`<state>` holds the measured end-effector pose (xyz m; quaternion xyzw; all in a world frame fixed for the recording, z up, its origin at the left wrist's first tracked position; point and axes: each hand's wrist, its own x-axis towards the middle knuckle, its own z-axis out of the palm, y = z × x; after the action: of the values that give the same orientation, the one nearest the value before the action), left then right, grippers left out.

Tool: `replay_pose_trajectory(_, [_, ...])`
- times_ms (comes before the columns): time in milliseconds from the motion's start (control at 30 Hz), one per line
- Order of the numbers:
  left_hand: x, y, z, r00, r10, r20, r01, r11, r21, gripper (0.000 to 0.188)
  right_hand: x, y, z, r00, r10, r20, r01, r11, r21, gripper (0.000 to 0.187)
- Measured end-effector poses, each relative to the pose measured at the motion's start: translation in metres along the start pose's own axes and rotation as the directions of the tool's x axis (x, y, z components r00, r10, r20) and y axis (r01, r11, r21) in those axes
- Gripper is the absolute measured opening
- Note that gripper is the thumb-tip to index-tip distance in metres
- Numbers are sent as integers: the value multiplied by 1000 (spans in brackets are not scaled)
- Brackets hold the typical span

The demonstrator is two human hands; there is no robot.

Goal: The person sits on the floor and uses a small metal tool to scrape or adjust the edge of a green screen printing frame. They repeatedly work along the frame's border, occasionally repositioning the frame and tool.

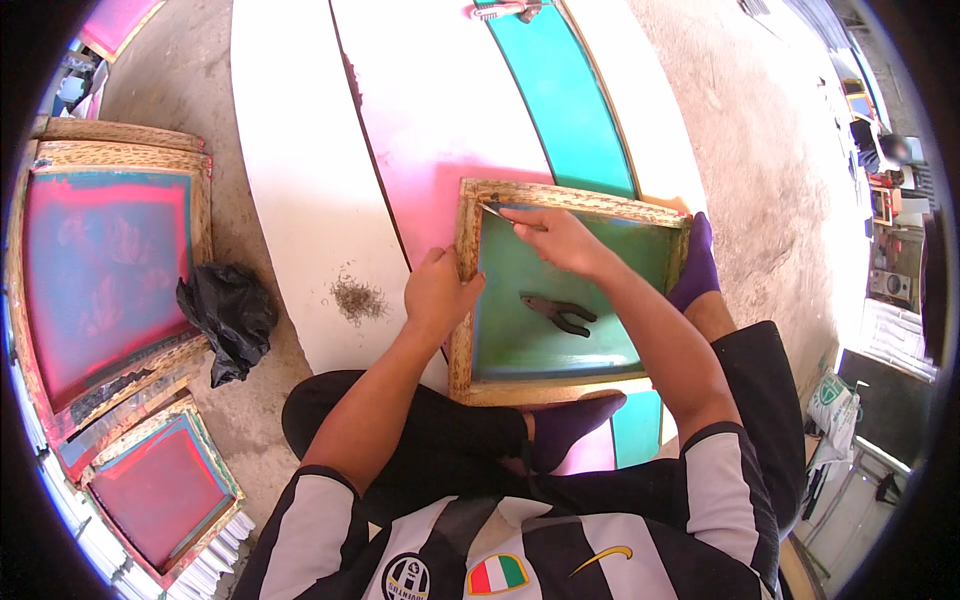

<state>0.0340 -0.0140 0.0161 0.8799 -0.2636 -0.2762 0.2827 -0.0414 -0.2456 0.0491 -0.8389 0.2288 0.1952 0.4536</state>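
A wooden screen frame (467,340) with a green mesh panel (620,340) lies across my lap and the board in front of me. My left hand (438,292) is closed round its left side rail. In my right hand (562,240) is a thin pointed tool (490,208), its tip at the frame's upper left inner corner; its exact kind is hard to make out. Dark-handled pliers (560,313) rest on the mesh below my right forearm. On the white board, left of my left hand, is a small pile of thin metal bits (358,300), perhaps staples.
Painted boards (300,170) in white, pink and turquoise spread beneath the frame. Stacked screens (110,160) stand at the left, with a black plastic bag (230,320) beside them and a smaller screen (160,490) below. Another tool (500,10) sits at the far edge.
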Motion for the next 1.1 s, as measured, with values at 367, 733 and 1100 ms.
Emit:
replay_pose_trajectory(367, [0,3,-1,999,-34,3,34,999,-2,45,-15,-17,12,941,-221,-255,10,774,-633,41])
replay_pose_trajectory(733, [-1,-2,2,999,7,-37,-8,1000,-23,42,-10,-8,8,920,-327,-215,112,748,-654,40])
replay_pose_trajectory(1100, [1,-9,8,997,77,-33,-77,997,1,45,2,-3,2,995,-88,-47,56,880,-473,47])
